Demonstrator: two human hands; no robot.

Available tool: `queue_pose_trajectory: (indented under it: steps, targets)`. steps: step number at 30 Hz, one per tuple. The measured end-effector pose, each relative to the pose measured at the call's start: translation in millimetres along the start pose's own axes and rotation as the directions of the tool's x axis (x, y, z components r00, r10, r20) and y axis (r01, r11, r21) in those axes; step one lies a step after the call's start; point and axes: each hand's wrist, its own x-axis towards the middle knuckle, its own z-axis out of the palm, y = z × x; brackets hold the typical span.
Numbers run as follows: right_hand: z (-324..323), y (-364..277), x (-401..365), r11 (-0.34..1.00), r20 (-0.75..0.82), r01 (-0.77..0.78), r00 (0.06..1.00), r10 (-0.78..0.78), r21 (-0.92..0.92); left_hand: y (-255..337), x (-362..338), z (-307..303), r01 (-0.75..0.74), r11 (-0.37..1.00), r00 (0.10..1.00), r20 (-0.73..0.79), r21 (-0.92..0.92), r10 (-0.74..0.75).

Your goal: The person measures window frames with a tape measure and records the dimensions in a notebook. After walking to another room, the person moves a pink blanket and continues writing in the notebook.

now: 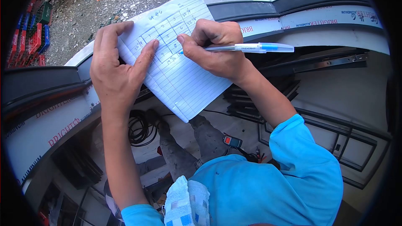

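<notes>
Nearest, at btm of view, a checked towel (186, 203) hangs over the front of a blue shirt (251, 188). Past it, R hand (217, 50) is closed in a writing grip w/ a pen (268, 47) pinched b/w thumb & fingers, tip down at the paper (188, 88) by the no. 8; can't tell if it touches. L hand (117, 69) is open, thumb well apart from fingers, laid on L side of paper; holds nothing else. Paper is lined, tilted, b/w the hands & partly over the ledge (247, 10), w/ a hand-drawn grid, nos. in boxes & figs. in margins.

Lower down, under the paper's level: a coiled hose (133, 132) on the floor, L of the legs; a small device (233, 141) w/ red screen, R of them; dark frames (347, 142) far R.

Ledge has dark strips & white film printed BRIGHTER ALUMINUM. Beyond: gravel (113, 4), w/ red, blue & green crates (37, 42) stacked far L.
</notes>
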Motion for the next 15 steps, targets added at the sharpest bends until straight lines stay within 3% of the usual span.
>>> queue_pose_trajectory:
  steps: [4,7,11,15]
  targets:
    - [-4.4,0.2,-0.7,1.000,0.052,0.000,0.999,0.001,-0.025,0.1,0.1,0.0,-0.004,1.000,1.000,0.003,0.006,0.004]
    - [-7.3,-3.1,2.9,0.975,-0.042,-0.110,0.992,0.121,0.193,1.2,0.8,-0.9,-0.004,1.000,1.000,0.011,0.017,0.004]
    - [-15.9,-5.1,5.3,0.972,-0.132,-0.062,0.987,0.093,0.226,0.2,0.5,-0.8,-0.004,1.000,1.000,0.012,0.020,0.004]
    - [-7.2,1.7,-0.8,0.997,-0.082,-0.034,0.996,0.040,0.074,1.8,0.9,-1.0,0.009,1.000,1.000,0.019,0.023,-0.010]
